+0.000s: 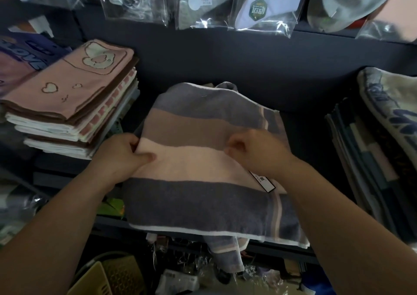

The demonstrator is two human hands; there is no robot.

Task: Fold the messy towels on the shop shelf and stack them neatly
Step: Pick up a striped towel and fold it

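Observation:
A striped towel (203,195) in grey, brown and pale pink bands lies spread on the dark shelf (316,132) in the middle of the view. Its near edge hangs over the shelf front, and a loose end droops below. My left hand (121,155) grips the towel's left edge at the pink band, thumb on top. My right hand (255,150) pinches the fabric near the middle right, fingers curled. A white label (262,182) shows just under my right wrist.
A neat stack of folded pink, brown and white towels (74,105) stands at the left. Another pile of patterned towels (379,141) rises at the right. Bagged socks (259,8) hang above. A yellow basket (108,276) and packets sit below the shelf.

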